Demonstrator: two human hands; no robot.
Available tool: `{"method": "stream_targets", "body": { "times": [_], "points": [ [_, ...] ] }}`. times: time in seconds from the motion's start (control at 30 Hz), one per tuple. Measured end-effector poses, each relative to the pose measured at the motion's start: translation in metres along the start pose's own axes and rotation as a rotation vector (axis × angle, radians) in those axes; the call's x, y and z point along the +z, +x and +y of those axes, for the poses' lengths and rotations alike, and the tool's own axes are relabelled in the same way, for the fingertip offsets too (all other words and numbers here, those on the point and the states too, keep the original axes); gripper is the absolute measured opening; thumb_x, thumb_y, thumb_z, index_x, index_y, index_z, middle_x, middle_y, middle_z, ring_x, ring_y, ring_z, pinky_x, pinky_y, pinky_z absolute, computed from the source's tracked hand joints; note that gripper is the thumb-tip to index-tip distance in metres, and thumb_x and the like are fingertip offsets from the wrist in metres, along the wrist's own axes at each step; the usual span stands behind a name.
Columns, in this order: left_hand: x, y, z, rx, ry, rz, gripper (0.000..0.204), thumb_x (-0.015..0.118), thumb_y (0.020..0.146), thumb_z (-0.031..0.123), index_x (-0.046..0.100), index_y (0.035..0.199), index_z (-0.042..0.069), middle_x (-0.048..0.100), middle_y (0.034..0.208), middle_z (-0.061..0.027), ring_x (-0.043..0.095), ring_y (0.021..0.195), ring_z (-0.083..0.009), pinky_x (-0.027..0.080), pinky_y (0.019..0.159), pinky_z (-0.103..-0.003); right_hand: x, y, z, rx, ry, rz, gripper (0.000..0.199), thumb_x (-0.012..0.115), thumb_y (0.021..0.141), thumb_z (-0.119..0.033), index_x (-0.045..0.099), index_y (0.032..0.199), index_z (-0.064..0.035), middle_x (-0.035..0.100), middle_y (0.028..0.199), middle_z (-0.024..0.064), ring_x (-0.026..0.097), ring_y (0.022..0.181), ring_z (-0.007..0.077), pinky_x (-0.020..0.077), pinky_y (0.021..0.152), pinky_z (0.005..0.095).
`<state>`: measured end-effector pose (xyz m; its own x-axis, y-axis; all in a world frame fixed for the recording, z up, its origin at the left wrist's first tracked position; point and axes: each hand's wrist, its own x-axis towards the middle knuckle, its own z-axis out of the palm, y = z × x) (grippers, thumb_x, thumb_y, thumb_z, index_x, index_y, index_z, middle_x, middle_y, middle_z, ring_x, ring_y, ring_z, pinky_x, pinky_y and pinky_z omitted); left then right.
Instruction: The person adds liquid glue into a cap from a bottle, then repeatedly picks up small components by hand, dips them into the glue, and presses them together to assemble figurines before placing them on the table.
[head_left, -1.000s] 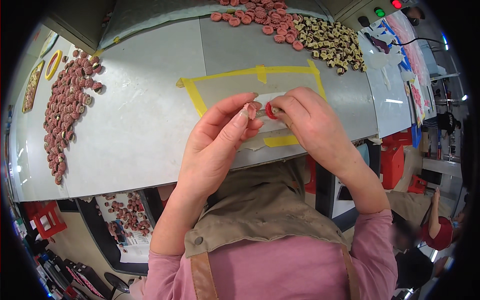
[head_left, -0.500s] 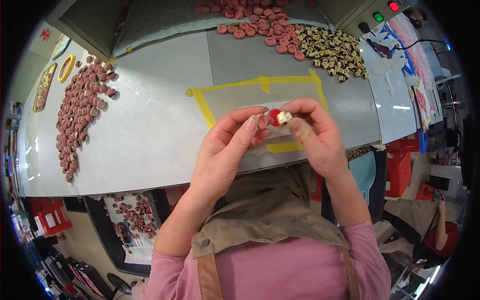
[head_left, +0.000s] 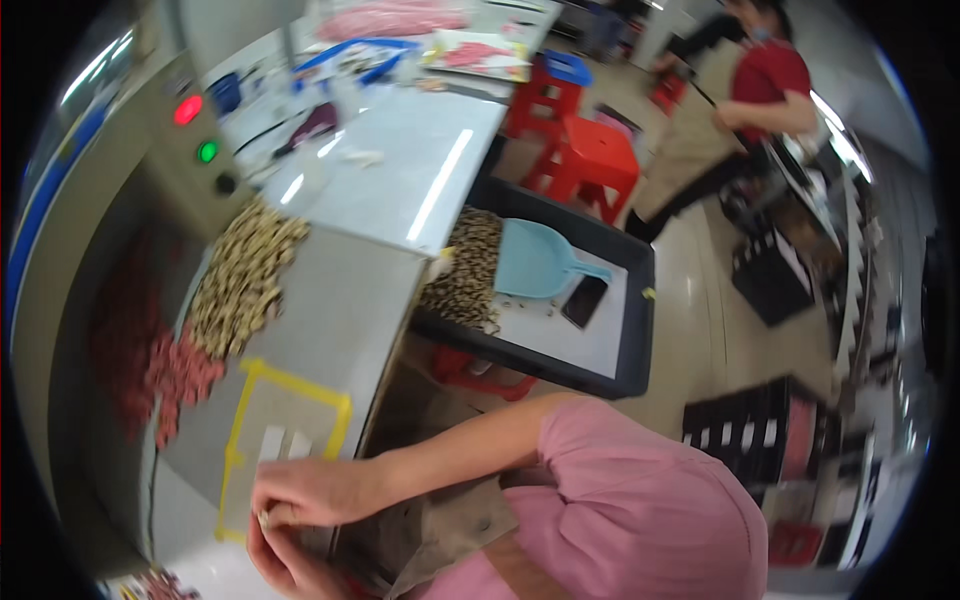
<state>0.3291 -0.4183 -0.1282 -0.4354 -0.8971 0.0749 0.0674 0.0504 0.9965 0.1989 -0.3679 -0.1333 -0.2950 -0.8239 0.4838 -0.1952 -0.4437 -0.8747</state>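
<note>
The grey table [head_left: 330, 300] has piles of red and tan pieces. At seven o'clock, over a yellow tape square [head_left: 285, 430], the right hand [head_left: 315, 490] and left hand [head_left: 285, 560] pinch one tiny part [head_left: 264, 518] together, close up for fiddly work.

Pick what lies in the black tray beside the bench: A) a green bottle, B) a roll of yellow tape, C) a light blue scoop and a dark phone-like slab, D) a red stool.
C: the black tray holds a light blue scoop and a dark flat slab next to a heap of small yellowish parts.
</note>
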Motion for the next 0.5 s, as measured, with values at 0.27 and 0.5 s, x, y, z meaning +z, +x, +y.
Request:
{"method": "stream_targets", "body": {
  "times": [0.27,0.5],
  "points": [
    [0.021,-0.006,0.008,0.043,0.058,0.0,0.029,0.05,0.098,0.013,0.056,0.118,-0.006,0.06,0.114,-0.0198,0.059,0.101,-0.0265,0.05,0.089,-0.036,-0.013,-0.011,0.01,-0.121,-0.037,0.032,0.012,0.06,0.088,-0.009,0.051,0.092,-0.0016,0.053,0.093,0.011,0.055,0.088,0.0288,0.0457,0.074,0.0356],
    [-0.006,0.012,-0.014,0.027,-0.1,-0.099,0.031,0.05,0.098,0.016,0.053,0.122,-0.004,0.058,0.116,-0.0183,0.058,0.102,-0.0251,0.05,0.086,-0.035,-0.002,-0.008,0.014,-0.179,-0.132,0.107,0.014,0.064,0.083,-0.009,0.052,0.086,-0.0032,0.055,0.092,0.0094,0.055,0.087,0.0283,0.0457,0.075,0.0346]
  ]
}}
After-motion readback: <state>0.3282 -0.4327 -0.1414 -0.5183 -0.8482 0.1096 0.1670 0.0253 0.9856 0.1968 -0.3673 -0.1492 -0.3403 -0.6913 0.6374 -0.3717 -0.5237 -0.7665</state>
